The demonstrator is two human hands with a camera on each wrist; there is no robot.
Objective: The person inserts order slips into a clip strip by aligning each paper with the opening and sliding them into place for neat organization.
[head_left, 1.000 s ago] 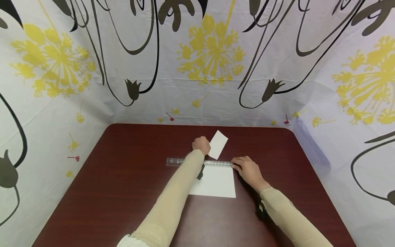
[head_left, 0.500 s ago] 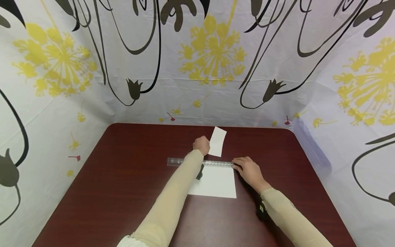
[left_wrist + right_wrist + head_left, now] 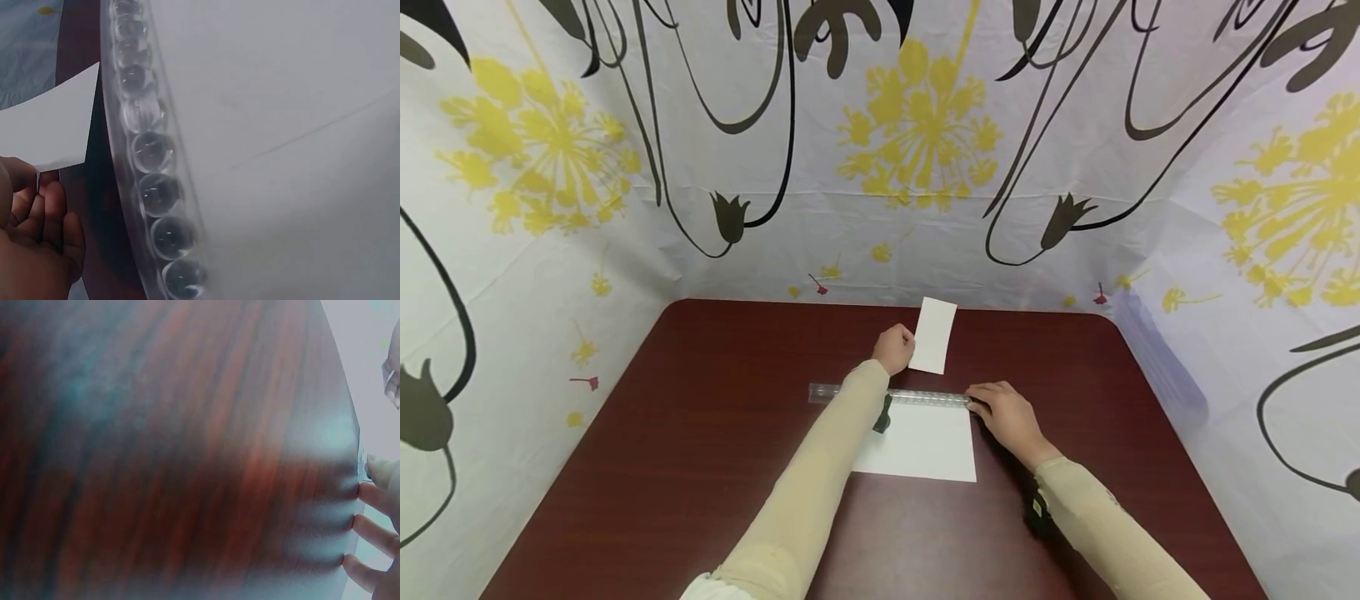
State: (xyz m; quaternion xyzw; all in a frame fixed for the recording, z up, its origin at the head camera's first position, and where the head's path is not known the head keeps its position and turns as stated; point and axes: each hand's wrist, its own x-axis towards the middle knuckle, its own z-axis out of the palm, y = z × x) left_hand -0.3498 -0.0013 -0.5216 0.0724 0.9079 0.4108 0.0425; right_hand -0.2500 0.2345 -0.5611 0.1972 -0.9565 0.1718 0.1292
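A clear ruler (image 3: 928,397) lies across the far edge of a white sheet of paper (image 3: 925,446) on the table. Thumb and fingers of my right hand (image 3: 1006,417) hold the ruler's right end; in the right wrist view, fingertips (image 3: 359,569) reach down to the wood. Beyond the ruler, my left hand (image 3: 893,348) pinches a small white paper strip (image 3: 936,333) by its left side. The left wrist view has this strip (image 3: 53,125) above the thumb, apart from the ruler (image 3: 153,153), which shows round bubble-like shapes along its length.
The dark reddish-brown table (image 3: 700,433) has rounded far corners. White patterned cloth (image 3: 850,233) hangs behind it and at both sides. A black wrist camera (image 3: 1037,510) sits under the right sleeve, another dark device (image 3: 882,415) under the left forearm.
The paper strip has turned more upright and moved slightly toward the table's far edge with my left hand. My right hand and the ruler stay in place.
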